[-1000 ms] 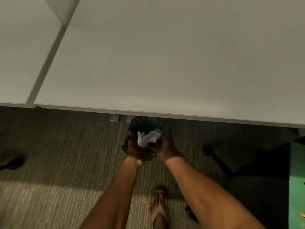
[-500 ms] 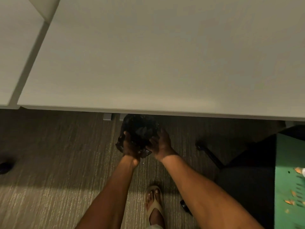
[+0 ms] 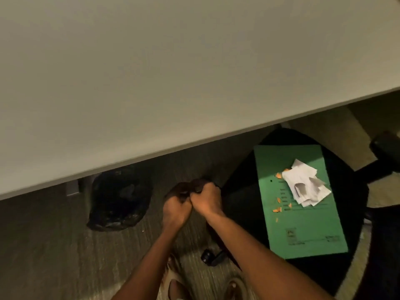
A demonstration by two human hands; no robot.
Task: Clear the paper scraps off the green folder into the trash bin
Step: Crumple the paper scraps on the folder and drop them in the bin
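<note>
Occupying the upper half of the frame: pale grey surface point(image 3: 173, 72), bare top, its near edge running diagonally from lower left to upper right.

Trash bin point(image 3: 120, 200): black-lined, on the carpet point(image 3: 43, 245) at centre left, partly under the surface edge. Contents too dark to tell.

Left hand point(image 3: 175, 210): centre of frame, curled, grip pressed together into a loose fist. Touching the right hand; just right of the bin and apart from it.

Right hand point(image 3: 206, 199): curled likewise, grip closed, knuckles against the left hand. Something dark shows above both fists; whether it is held, or only shadow, cannot be told.

Green folder point(image 3: 303, 224): right of centre, lying flat on the black seat of an office chair point(image 3: 240, 198). Printed lines and a small stamp on its cover, illegible.

Paper scraps point(image 3: 305, 186): crumpled white pieces heaped on the folder's upper right part; small orange bits scattered beside them to the left and below, all on the folder.

Chair caster point(image 3: 207, 257): black, lower centre, on the carpet.

Sandalled feet point(image 3: 175, 282): bottom centre, between the forearms.
</note>
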